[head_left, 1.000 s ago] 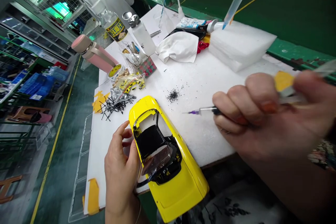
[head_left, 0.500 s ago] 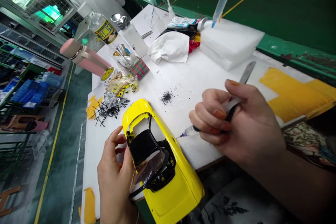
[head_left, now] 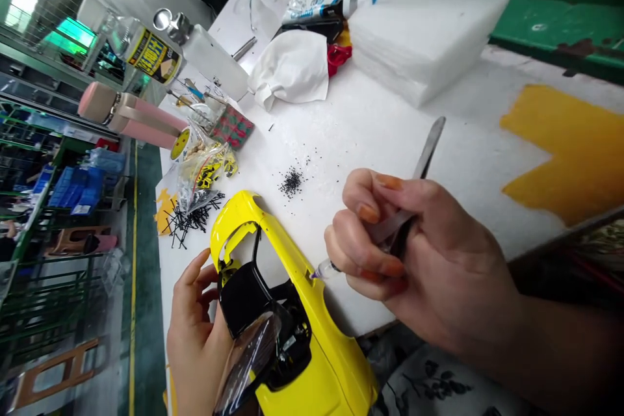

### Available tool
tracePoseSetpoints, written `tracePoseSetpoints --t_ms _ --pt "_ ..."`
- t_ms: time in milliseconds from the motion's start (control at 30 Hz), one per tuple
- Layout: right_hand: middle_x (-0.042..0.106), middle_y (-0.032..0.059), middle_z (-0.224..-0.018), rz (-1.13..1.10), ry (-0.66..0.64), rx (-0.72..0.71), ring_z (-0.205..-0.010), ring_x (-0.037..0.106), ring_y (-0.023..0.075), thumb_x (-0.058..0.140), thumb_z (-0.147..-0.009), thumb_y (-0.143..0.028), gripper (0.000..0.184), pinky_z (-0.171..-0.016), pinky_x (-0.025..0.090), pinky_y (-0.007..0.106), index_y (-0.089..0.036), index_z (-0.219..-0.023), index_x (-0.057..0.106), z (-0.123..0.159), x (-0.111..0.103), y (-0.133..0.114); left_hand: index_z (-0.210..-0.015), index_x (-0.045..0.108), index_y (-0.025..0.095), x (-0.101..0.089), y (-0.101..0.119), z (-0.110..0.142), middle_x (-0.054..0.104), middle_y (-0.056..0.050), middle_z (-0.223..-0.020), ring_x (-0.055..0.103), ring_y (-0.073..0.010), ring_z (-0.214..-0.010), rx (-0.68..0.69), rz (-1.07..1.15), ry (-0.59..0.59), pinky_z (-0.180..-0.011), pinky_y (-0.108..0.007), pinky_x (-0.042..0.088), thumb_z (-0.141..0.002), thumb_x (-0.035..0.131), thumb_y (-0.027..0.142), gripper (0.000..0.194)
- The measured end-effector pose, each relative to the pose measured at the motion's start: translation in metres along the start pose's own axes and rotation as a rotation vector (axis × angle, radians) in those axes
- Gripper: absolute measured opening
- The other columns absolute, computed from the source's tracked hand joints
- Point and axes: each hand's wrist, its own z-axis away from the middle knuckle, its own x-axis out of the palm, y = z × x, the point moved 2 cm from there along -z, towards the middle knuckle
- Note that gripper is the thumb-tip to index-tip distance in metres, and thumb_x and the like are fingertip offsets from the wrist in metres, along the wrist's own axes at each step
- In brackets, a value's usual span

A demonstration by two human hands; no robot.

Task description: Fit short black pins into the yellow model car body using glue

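Observation:
My left hand (head_left: 197, 331) grips the left side of a yellow model car body (head_left: 305, 387), its fingers curled around the edge. A black interior part (head_left: 238, 299) sits in the body, and a clear windscreen piece (head_left: 251, 351) stands tilted near my left wrist. In my closed right hand (head_left: 433, 253) are metal tweezers (head_left: 431, 143), pointing up and away. The same hand holds a thin syringe (head_left: 325, 268), whose purple tip is at the side of the car body; whether it touches cannot be made out.
Tiny black parts (head_left: 291, 182) lie scattered on the white table (head_left: 370, 143). Black sticks (head_left: 192, 218), a bag of yellow parts (head_left: 205, 169), a pink flask (head_left: 134, 117) and bottles stand left. White foam sheets (head_left: 424, 39), a white cloth (head_left: 292, 68) and yellow tape (head_left: 560, 149) lie beyond.
The purple syringe tip has come up to the side of the car body with my right hand. The view has shifted, and the car body shows lower and further left.

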Motion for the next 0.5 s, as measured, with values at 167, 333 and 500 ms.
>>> tracePoseSetpoints --t_ms 167,333,500 --pt "0.032 -0.0063 -0.051 -0.034 0.021 0.013 -0.048 0.020 0.0113 0.059 -0.093 -0.041 0.027 -0.038 0.015 0.022 -0.025 -0.075 0.047 0.001 -0.004 -0.004 -0.147 0.057 0.035 0.001 0.009 0.000 0.068 -0.003 -0.131 0.067 -0.0202 -0.107 -0.107 0.115 0.014 -0.084 -0.025 0.055 -0.085 0.078 0.042 0.066" --pt "0.036 -0.0068 -0.050 -0.116 0.020 0.081 -0.046 0.023 0.0105 0.063 -0.093 -0.036 0.027 -0.038 0.017 0.022 -0.025 -0.074 0.048 0.001 -0.006 -0.002 -0.143 0.060 0.033 0.002 0.014 -0.002 0.070 -0.003 -0.126 0.067 -0.0177 -0.104 -0.078 0.109 0.014 -0.082 -0.022 0.053 -0.081 0.082 0.036 0.066" --pt "0.035 -0.0066 -0.049 -0.144 0.025 0.084 -0.047 0.024 0.0112 0.060 -0.094 -0.036 0.026 -0.039 0.018 0.023 -0.024 -0.074 0.048 0.000 -0.006 -0.001 -0.147 0.056 0.028 0.004 0.022 -0.001 0.068 -0.006 -0.125 0.066 -0.0180 -0.101 -0.106 0.102 0.011 -0.083 -0.024 0.053 -0.088 0.076 0.039 0.063"
